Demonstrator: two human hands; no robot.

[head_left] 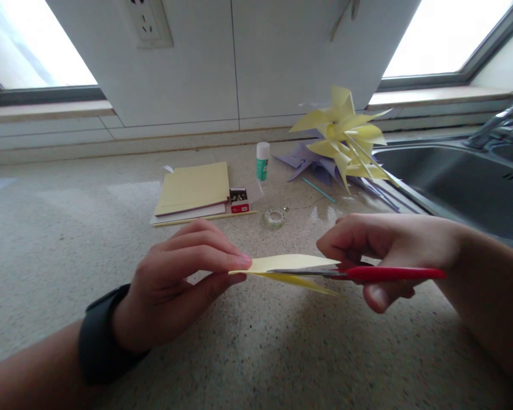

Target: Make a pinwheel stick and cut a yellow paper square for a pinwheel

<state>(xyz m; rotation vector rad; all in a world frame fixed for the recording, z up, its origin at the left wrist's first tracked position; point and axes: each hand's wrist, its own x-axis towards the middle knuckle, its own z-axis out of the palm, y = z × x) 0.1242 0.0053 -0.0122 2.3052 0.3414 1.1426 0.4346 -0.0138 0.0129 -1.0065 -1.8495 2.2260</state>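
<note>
My left hand (183,279), with a black band on its wrist, pinches the left end of a yellow paper (293,261) above the counter. The paper is seen nearly edge-on, and its right side parts into an upper and a lower flap. My right hand (380,250) grips red-handled scissors (393,274). Their blades point left and lie between the two flaps. Part of the right hand's fingers is hidden behind the red handle.
Behind the hands on the speckled counter (248,364) are a yellow paper stack (194,185), a box of small metal pieces (239,200), a glue stick (262,161), a tape roll (274,217) and yellow pinwheels (337,131) over purple ones. A sink (448,182) is at right.
</note>
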